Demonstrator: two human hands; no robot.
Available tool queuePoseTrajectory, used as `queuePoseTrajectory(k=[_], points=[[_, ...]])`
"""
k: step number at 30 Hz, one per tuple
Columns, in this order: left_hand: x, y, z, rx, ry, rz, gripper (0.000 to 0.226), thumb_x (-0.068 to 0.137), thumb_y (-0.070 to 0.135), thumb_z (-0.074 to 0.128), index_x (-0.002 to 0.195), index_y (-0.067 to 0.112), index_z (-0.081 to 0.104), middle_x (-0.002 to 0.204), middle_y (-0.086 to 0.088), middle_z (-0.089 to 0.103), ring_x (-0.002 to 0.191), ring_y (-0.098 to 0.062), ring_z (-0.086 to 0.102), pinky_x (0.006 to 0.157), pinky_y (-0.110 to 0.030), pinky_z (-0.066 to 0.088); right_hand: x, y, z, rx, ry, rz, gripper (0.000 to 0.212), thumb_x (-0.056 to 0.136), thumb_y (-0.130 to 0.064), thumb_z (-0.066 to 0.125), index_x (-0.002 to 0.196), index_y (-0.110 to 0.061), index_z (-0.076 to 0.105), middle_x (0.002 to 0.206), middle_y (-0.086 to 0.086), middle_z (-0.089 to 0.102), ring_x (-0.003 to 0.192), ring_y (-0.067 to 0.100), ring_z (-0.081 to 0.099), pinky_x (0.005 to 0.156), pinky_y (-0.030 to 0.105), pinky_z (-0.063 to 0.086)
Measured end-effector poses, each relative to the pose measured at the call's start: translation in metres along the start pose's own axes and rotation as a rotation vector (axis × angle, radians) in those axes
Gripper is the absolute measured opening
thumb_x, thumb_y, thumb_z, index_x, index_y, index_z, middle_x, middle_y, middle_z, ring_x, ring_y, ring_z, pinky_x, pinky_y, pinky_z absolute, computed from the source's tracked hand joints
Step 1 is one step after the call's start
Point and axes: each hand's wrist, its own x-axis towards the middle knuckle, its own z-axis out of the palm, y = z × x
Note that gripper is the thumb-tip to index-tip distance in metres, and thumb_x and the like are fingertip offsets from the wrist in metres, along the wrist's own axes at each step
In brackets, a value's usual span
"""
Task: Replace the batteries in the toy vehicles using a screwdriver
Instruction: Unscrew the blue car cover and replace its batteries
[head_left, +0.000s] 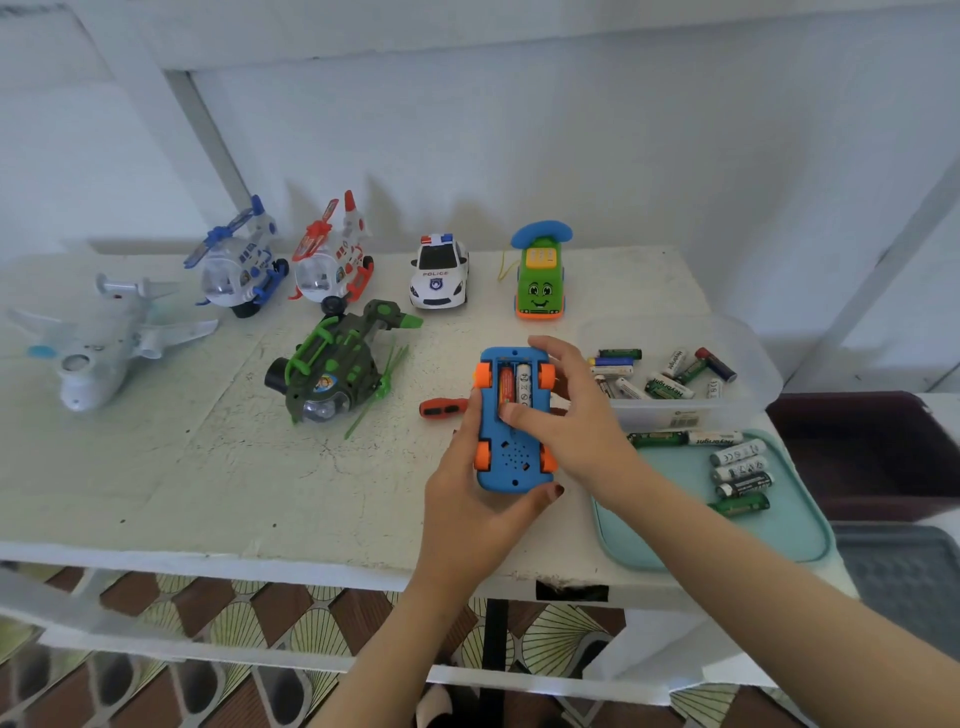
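Note:
A blue toy car (511, 457) with orange wheels lies upside down at the table's middle right. Its battery bay is uncovered, with an orange battery (505, 383) and a white battery (523, 383) side by side inside. My left hand (467, 499) grips the car from below and the left side. My right hand (571, 410) rests over the car's right side, its thumb pressing at the near end of the batteries. A red-and-black screwdriver (441, 408) lies on the table just left of the car, partly hidden by my left hand.
A clear tub (748, 364) of loose batteries stands right of the car, a teal tray (779, 535) with several batteries in front of it. A camouflage helicopter (332, 371), police car (439, 273), green phone car (540, 280), two helicopters (280, 260) and a white plane (98, 343) stand behind and left.

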Motion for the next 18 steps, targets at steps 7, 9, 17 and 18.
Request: queuePoseTrajectory(k=[7,9,17,18], points=[[0.0,-0.003,0.0,-0.033,0.004,-0.016,0.099,0.068,0.027,0.084,0.149,0.013,0.028,0.13,0.005,0.059,0.111,0.006,0.058,0.086,-0.007,0.046,-0.001,0.003,0.01,-0.031,0.068,-0.032,0.064,0.082,-0.006,0.069,0.134,-0.028,0.04,0.122,-0.004,0.048,0.103,-0.002,0.051,0.082,0.014,0.049],[0.0,-0.002,0.0,-0.043,0.006,-0.016,0.099,0.067,0.028,0.081,0.149,0.014,0.028,0.128,0.01,0.058,0.11,0.008,0.058,0.085,-0.007,0.046,0.0,0.002,0.013,-0.037,0.086,-0.024,0.064,0.082,-0.004,0.068,0.133,-0.028,0.04,0.12,-0.002,0.048,0.103,0.003,0.053,0.082,0.016,0.05],[-0.001,-0.004,0.001,-0.036,0.03,-0.026,0.102,0.062,0.04,0.082,0.148,0.02,0.03,0.123,0.009,0.062,0.109,0.007,0.059,0.087,-0.008,0.046,0.005,-0.008,0.005,-0.138,0.012,0.027,0.059,0.081,-0.011,0.069,0.129,-0.031,0.041,0.115,-0.005,0.051,0.097,0.005,0.054,0.086,0.027,0.049],[-0.001,-0.004,0.001,-0.039,0.042,-0.028,0.102,0.061,0.04,0.081,0.148,0.022,0.031,0.122,0.012,0.062,0.108,0.007,0.059,0.086,-0.008,0.046,0.005,-0.01,0.001,-0.134,-0.027,0.037,0.054,0.085,-0.015,0.066,0.131,-0.031,0.041,0.114,-0.009,0.051,0.098,0.003,0.053,0.086,0.025,0.048]])
